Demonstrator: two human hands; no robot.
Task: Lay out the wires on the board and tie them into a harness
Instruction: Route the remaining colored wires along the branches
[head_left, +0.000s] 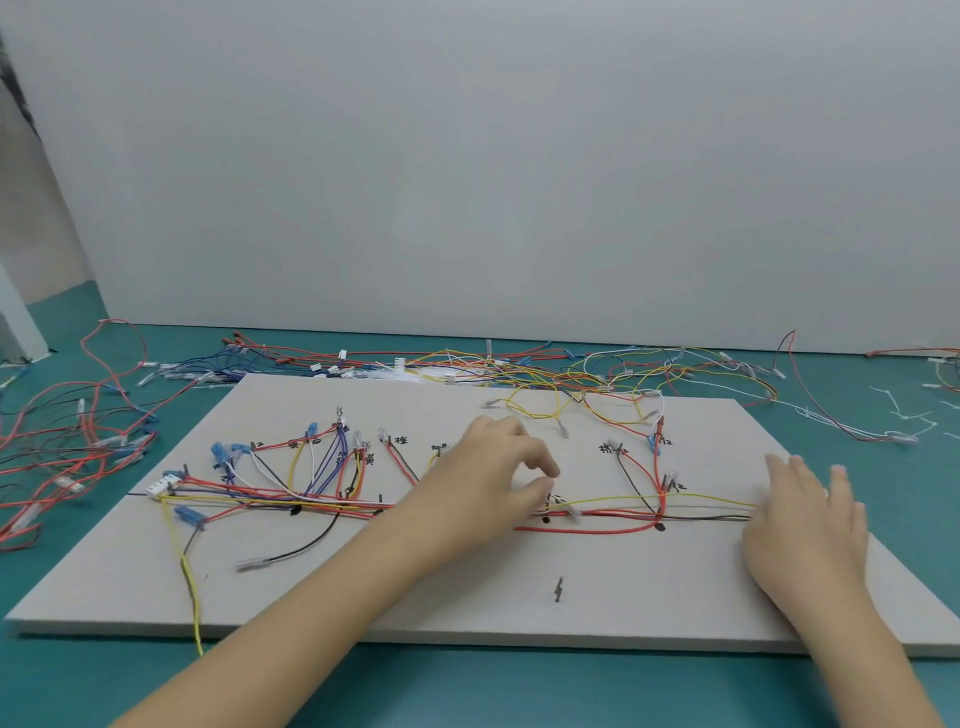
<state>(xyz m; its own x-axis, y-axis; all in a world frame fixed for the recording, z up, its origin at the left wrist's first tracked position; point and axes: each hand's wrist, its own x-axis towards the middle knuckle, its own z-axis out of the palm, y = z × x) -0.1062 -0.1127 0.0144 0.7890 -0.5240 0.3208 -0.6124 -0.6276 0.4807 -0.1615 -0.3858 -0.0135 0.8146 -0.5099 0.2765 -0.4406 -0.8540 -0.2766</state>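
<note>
A grey board (467, 587) lies on the teal table, marked with black labels and pegs. Coloured wires (291, 483) fan out over its left half and run as a bundle (613, 514) along a black line to the right. My left hand (488, 478) is over the board's middle, thumb and forefinger pinching at the bundle near a white connector (574, 512). My right hand (810, 519) rests flat on the board's right part, fingers straight, covering the wire ends there.
Loose wires lie in a heap (519, 364) behind the board and in a red tangle (67, 431) at the left. White cable ties (909, 421) lie at the right. A white wall stands behind the table.
</note>
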